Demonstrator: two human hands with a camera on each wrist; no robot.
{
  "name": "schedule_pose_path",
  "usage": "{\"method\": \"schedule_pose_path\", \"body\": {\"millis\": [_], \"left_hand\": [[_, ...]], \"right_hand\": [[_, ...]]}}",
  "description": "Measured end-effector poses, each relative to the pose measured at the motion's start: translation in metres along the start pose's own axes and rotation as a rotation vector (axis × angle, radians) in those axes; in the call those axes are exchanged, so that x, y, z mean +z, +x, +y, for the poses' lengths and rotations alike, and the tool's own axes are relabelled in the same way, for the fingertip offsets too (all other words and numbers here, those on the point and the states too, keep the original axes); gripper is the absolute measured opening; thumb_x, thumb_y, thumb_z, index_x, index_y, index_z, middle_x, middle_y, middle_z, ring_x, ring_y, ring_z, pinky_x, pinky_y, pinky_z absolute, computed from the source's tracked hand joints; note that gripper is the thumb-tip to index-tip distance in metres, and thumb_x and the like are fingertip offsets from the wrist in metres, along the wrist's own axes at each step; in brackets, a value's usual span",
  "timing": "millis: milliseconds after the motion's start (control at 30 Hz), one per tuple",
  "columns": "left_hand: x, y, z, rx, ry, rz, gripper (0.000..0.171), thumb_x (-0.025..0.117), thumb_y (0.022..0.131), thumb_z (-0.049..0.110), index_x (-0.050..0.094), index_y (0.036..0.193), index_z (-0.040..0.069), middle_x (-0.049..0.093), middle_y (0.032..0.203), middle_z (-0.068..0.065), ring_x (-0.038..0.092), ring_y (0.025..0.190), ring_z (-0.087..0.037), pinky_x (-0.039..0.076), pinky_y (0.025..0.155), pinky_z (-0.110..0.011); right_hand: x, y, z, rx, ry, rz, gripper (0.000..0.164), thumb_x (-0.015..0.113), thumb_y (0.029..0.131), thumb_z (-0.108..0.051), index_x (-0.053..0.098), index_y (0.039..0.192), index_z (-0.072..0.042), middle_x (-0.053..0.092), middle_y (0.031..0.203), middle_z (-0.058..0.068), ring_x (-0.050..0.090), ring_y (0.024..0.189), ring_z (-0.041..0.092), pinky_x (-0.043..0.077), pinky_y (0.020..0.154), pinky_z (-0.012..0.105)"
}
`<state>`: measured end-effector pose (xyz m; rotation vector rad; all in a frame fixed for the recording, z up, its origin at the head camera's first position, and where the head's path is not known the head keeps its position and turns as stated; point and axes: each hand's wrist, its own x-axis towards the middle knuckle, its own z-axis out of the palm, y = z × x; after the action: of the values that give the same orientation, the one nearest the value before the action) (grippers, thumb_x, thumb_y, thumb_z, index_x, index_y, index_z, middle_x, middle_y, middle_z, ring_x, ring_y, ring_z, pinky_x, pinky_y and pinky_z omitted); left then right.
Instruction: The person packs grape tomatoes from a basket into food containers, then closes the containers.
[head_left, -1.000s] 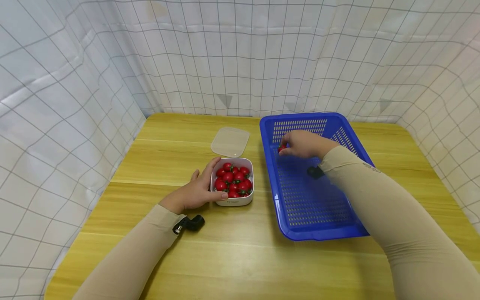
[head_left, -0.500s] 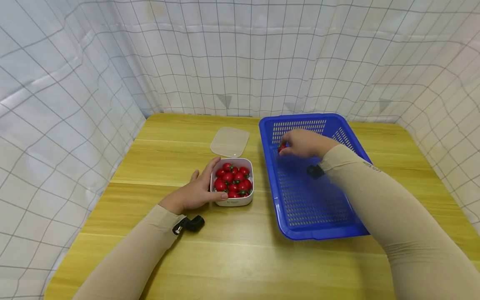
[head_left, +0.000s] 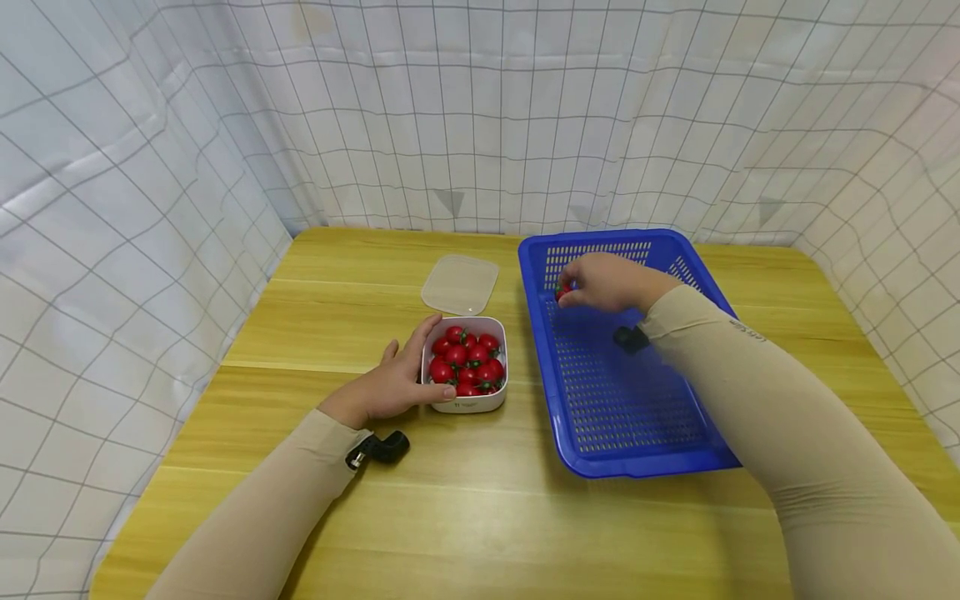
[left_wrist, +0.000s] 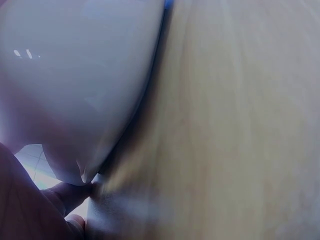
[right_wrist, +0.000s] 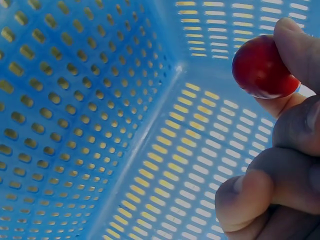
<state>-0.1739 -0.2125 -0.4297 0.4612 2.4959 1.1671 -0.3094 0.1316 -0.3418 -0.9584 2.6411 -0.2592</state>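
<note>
In the head view my left hand holds a white square container by its left side, thumb along the near rim and fingers at the far corner. Several red cherry tomatoes with green stems fill it. The left wrist view shows the container's smooth wall close up, with fingers at its lower end. My right hand is inside the blue basket, towards its far left corner. Between thumb and index finger it pinches one cherry tomato, apart from the basket's slotted walls in the right wrist view.
A translucent lid lies flat behind the container. All this stands on a wooden table, with white checked curtains hanging at the back and both sides. The right forearm crosses over the basket's right rim.
My right hand has risen very slightly with the tomato in its fingers. The basket's far rim sits a touch lower and its near rim a touch higher in view. The left hand stays put.
</note>
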Motion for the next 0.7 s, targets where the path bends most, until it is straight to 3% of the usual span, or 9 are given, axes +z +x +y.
{"method": "schedule_pose_path", "body": {"millis": [533, 700], "left_hand": [[-0.001, 0.0, 0.0, 0.001, 0.013, -0.005, 0.113, 0.075, 0.091, 0.047, -0.002, 0.169, 0.019, 0.02, 0.175, -0.014, 0.02, 0.161, -0.043, -0.018, 0.126, -0.064], [0.0, 0.0, 0.0, -0.003, 0.014, -0.003, 0.113, 0.075, 0.091, 0.046, -0.001, 0.169, 0.019, 0.02, 0.175, -0.014, 0.02, 0.161, -0.044, -0.018, 0.126, -0.064]], "right_hand": [[-0.014, -0.008, -0.017, -0.054, 0.047, 0.037, 0.017, 0.072, 0.1, -0.023, 0.073, 0.111, -0.01, 0.067, 0.092, 0.003, 0.057, 0.079, 0.019, 0.049, 0.076, 0.038], [-0.021, -0.012, -0.023, -0.059, 0.087, 0.057, 0.02, 0.072, 0.101, -0.025, 0.073, 0.116, -0.011, 0.061, 0.082, 0.002, 0.052, 0.073, 0.017, 0.045, 0.072, 0.036]]}}
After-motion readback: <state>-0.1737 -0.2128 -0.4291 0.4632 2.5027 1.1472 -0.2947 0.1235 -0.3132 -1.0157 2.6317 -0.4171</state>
